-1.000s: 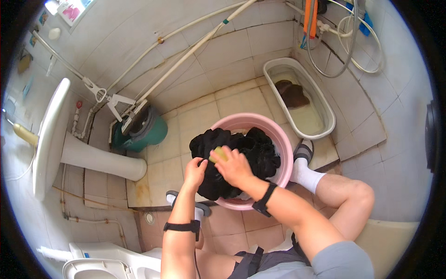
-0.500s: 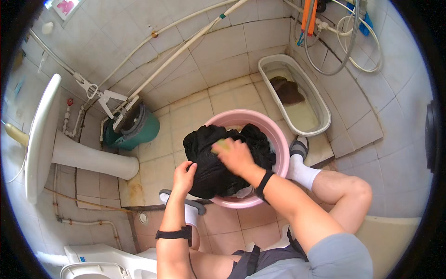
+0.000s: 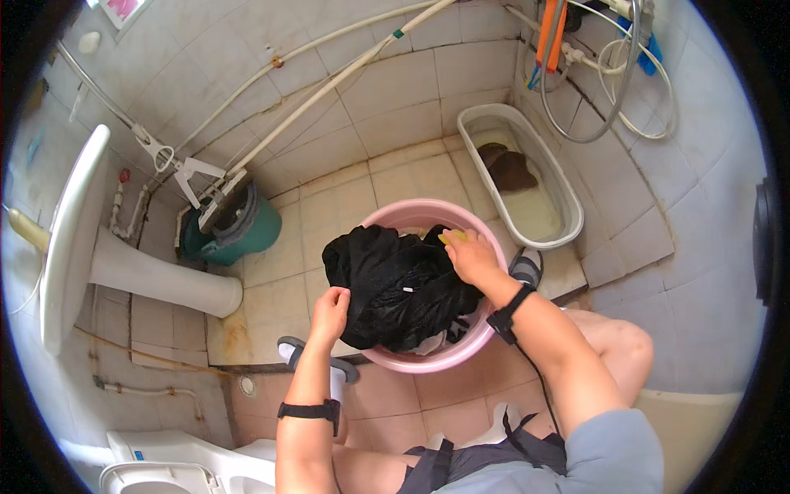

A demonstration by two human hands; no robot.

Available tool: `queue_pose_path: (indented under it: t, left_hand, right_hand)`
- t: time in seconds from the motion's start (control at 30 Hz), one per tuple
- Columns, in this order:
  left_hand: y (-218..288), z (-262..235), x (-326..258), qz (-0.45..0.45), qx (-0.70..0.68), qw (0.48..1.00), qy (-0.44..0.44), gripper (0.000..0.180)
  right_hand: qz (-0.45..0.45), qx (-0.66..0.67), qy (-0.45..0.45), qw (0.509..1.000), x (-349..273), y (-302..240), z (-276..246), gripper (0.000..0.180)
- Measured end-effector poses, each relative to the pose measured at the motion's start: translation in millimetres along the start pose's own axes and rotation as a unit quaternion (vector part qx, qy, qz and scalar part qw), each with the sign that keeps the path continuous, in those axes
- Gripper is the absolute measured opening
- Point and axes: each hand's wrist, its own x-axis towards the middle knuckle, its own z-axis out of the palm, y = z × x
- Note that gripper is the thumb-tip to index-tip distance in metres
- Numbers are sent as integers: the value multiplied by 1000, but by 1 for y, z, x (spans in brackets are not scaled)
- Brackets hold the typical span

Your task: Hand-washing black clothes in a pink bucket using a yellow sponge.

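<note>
A bunched black garment [image 3: 387,288] lies in a pink basin [image 3: 411,363], some of it draped over the left rim. With fingers pinched together, my left hand [image 3: 331,313] holds the garment's left edge. My right hand [image 3: 473,255] is over the far right part of the cloth, closed around a yellow bar of soap [image 3: 451,236], mostly covered by the fingers. A small white tag [image 3: 408,289] shows on the black fabric. Some whitish cloth [image 3: 429,344] peeks out beneath it near the basin's front.
A long white tub [image 3: 568,240] with water and a dark brown cloth stands at the far right. A green bucket [image 3: 259,230] with a mop is at the left, beside the sink pedestal [image 3: 164,272]. A toilet [image 3: 164,465] stands at lower left. My slippered feet flank the basin.
My right hand has moved right with the soap, from the middle of the garment to its far right part. My left hand keeps its hold on the left edge.
</note>
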Motion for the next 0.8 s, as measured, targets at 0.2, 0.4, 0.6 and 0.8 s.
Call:
queue_pose_path:
  t: [0.2,0.4,0.6,0.8]
  left_hand:
    - [34,24,-1,123,240,956,117,31]
    - [59,45,10,176,357,915,68,24]
    - [57,36,10,200,287,934,74,15]
    - [53,22,-2,90,203,973,59,20]
  right_hand:
    - [-50,521,-177,833,-32,-37,-24,46]
    - [-63,316,-175,930,-56,-38,-1,45]
    - [-79,250,-206,943,-64,-12,-25,46]
    - [-106,180,-121,970,-56,-1,-36,45]
